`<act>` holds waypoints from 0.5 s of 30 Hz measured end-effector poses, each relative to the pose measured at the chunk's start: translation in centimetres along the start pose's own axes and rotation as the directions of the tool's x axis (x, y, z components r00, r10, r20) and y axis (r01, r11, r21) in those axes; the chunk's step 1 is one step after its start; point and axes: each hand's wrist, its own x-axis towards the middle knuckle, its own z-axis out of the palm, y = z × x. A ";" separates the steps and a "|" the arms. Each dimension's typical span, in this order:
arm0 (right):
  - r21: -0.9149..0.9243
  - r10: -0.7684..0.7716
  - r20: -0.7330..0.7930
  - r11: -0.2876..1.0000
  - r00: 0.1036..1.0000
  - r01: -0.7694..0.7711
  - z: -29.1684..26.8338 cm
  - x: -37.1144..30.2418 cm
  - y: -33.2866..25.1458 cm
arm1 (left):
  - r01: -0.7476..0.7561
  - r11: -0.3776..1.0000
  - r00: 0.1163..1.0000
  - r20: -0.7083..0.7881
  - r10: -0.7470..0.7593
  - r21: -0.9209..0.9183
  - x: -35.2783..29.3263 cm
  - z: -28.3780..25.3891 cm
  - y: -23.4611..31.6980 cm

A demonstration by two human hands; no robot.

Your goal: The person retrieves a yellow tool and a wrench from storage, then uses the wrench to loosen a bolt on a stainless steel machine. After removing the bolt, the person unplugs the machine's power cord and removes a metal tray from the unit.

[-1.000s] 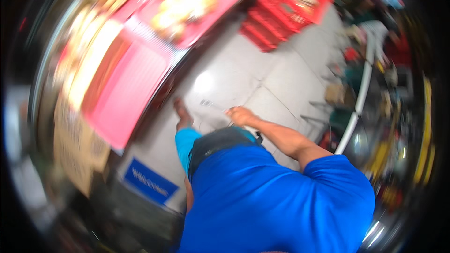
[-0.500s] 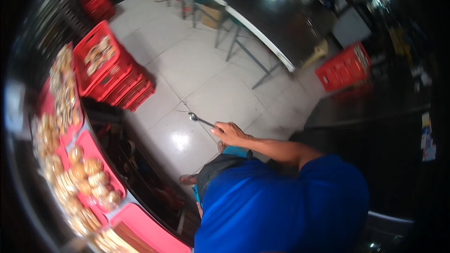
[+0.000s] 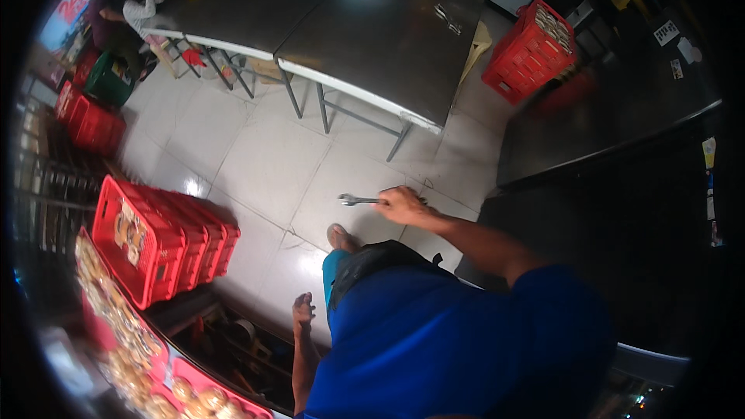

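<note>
A metal wrench [image 3: 357, 200] is gripped in my right hand [image 3: 403, 206], its jaw end pointing left above the tiled floor. My right arm is bent out in front of me. My left hand [image 3: 303, 310] hangs low by my side, its fingers loosely bent and apart, with nothing visible in it. Close to it is a counter with pink trays [image 3: 186, 368] of bagged, round baked goods [image 3: 211, 397]. One sandaled foot [image 3: 339, 237] shows on the floor below the wrench.
Stacked red crates [image 3: 174, 240] holding packaged goods stand at left. Ahead is a long dark table [image 3: 372, 46] on metal legs. Another red crate [image 3: 531, 50] sits beyond its right end. Dark cabinet-like surfaces [image 3: 597, 140] line the right. At far left a person [image 3: 143, 8] sits by the table.
My view has swung, so the table and crates sit differently in it. The wrench has turned to lie nearly level. My left hand has come into sight beside my leg.
</note>
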 end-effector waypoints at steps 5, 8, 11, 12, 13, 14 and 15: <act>-0.117 -0.002 -0.365 0.992 0.931 -0.044 -8.3 5.6 6.9 | -0.222 0.919 0.972 -0.003 0.236 0.325 15.1 -1.8 12.0; -0.003 0.267 -0.508 0.950 0.819 -0.312 -13.7 10.5 13.5 | -0.431 0.840 0.895 0.038 0.445 0.329 17.6 0.0 24.7; -0.049 0.334 -0.601 0.891 0.726 -0.451 -20.8 17.9 16.7 | -0.422 0.875 0.898 -0.021 0.439 0.238 18.9 0.6 32.1; -0.114 0.263 -0.649 0.894 0.714 -0.433 -23.2 20.1 19.0 | -0.414 0.885 0.902 -0.032 0.430 0.213 19.3 1.1 33.7; -0.136 0.309 -0.636 0.858 0.708 -0.496 -25.7 22.7 21.1 | -0.398 0.898 0.909 -0.052 0.414 0.188 19.7 1.4 34.4; -0.160 0.352 -0.623 0.817 0.698 -0.555 -28.3 25.3 23.3 | -0.380 0.874 0.908 -0.055 0.414 0.303 20.3 1.3 34.6; -0.197 0.306 -0.690 0.792 0.656 -0.578 -30.9 27.3 27.3 | -0.376 0.840 0.905 -0.040 0.424 0.390 21.0 1.5 35.2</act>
